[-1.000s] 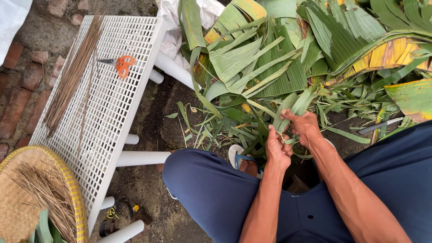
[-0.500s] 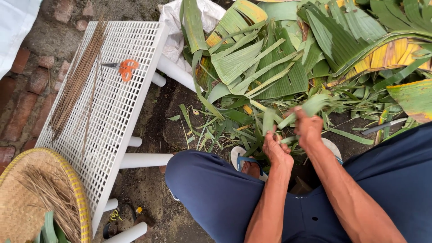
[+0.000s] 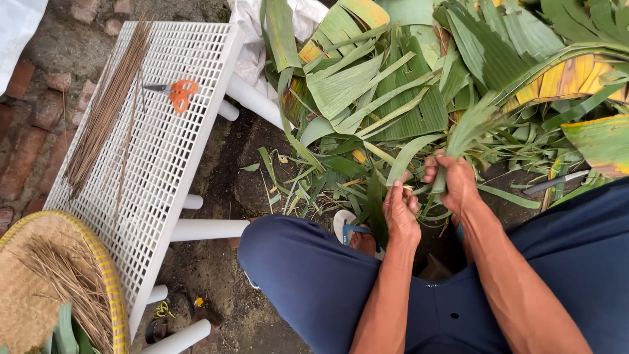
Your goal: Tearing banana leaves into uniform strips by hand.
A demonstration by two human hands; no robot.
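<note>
While I scan from nine o'clock across, I first meet the woven basket [image 3: 98, 262] at about eight o'clock, its yellow rim curving round a heap of dry brown fibres [image 3: 62, 278], with a few green strips poking up at its lower edge. Just beside it, running up toward eleven o'clock, stands the white lattice worktop [image 3: 164, 164] on tubular legs. A bundle of thin brown sticks [image 3: 108, 105] lies along its left side, and orange-handled scissors [image 3: 171, 93] rest near its top, well apart from the hands.

Past the bare earth at centre, I see the left hand [image 3: 401, 213] slightly right of centre, fingers curled shut around a narrow green leaf strip [image 3: 409, 154] that rises toward twelve o'clock. Just beside it at three o'clock, the right hand [image 3: 455, 180] is clenched on a thicker leaf stalk [image 3: 468, 128] whose frayed green blade fans up toward one o'clock. Both hands sit close together above the knees in dark blue trousers [image 3: 308, 282]; a sandalled foot [image 3: 350, 229] shows under the left hand.

Behind, from twelve to three o'clock, a big heap of broad green and yellowing leaves [image 3: 393, 85] covers the ground. Near three o'clock a knife [image 3: 557, 182] lies among them.
</note>
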